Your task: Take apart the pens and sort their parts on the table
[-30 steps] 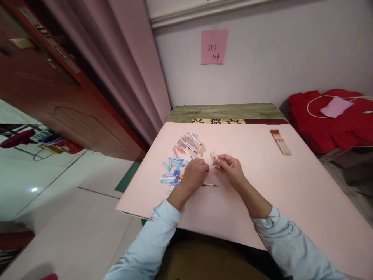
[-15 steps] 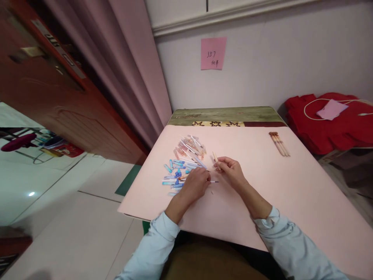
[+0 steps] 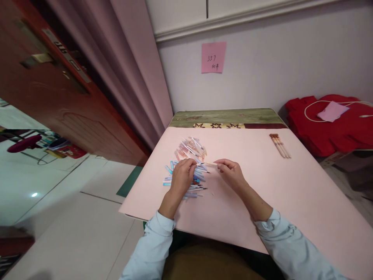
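Observation:
My left hand [image 3: 181, 175] pinches a thin white pen refill [image 3: 199, 164], its dark tip pointing right. My right hand [image 3: 233, 173] grips a cream pen barrel [image 3: 212, 163] between thumb and fingers. Refill tip and barrel end meet or nearly meet; I cannot tell whether the tip is inside. Under and beside my left hand lies a pile of blue pen parts [image 3: 168, 169] and white refills, partly hidden by the hand. Just behind it is a heap of pale pink pen parts [image 3: 182, 150] with more refills.
Several cream pens with brown tops [image 3: 280, 146] lie side by side at the right of the pink-covered table [image 3: 247, 217]. A red cloth [image 3: 309, 128] with a white cable is beyond the right edge. A wooden door [image 3: 96, 124] and curtain stand at the left.
My left hand has lifted from the blue pile with a refill and moved up and left. The barrel in my right hand has tipped from near upright to level, pointing left.

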The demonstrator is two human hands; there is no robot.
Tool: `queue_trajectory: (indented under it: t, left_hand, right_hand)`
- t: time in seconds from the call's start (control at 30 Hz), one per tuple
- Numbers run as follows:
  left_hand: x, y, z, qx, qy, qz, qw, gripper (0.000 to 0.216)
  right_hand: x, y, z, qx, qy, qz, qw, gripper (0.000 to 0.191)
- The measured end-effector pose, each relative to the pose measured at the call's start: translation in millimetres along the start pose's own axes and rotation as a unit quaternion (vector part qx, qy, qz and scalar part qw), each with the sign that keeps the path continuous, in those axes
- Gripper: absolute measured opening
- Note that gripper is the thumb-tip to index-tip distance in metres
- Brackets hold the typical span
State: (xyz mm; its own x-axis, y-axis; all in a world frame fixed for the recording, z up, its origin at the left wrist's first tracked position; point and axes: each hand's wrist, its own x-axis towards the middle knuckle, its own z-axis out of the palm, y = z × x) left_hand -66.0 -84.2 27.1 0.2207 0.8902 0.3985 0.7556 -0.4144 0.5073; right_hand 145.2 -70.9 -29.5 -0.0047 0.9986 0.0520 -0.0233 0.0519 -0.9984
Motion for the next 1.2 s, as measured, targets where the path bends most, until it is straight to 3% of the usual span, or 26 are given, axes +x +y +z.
queue_trajectory:
  t: [0.3, 0.53, 0.87, 0.97, 1.1, 1.2]
  left_hand:
    - [-0.5, -0.3, -1.5, 0.012, -0.006, 0.006, 1.000, 0.011]
    - [-2.2, -2.3, 1.6, 0.008, -0.006, 0.020, 1.000, 0.010]
    - [10.2, 11.6, -12.6, -0.097, -0.012, 0.073, 0.993, 0.012]
    - [10.7, 24.6, -14.9, -0.221, -0.006, 0.061, 0.973, 0.023]
    - [12.2, 37.4, -13.4, -0.428, 0.041, -0.015, 0.903, 0.047]
    - [14.7, 36.0, -12.6, -0.481, 0.078, -0.077, 0.870, 0.058]
  right_hand:
    - [1.1, 4.8, -1.3, -0.005, -0.006, -0.007, 1.000, 0.024]
    - [-0.2, 6.3, -0.6, 0.005, -0.050, 0.006, 0.999, 0.025]
    - [-4.9, 10.8, 6.8, 0.030, -0.206, -0.024, 0.978, 0.030]
    - [-6.3, 8.7, 8.7, 0.032, -0.214, -0.020, 0.976, 0.031]
    - [-6.9, 2.1, 8.9, 0.061, -0.201, 0.002, 0.978, 0.033]
    - [-7.3, -2.1, 9.9, 0.094, -0.190, 0.016, 0.977, 0.033]
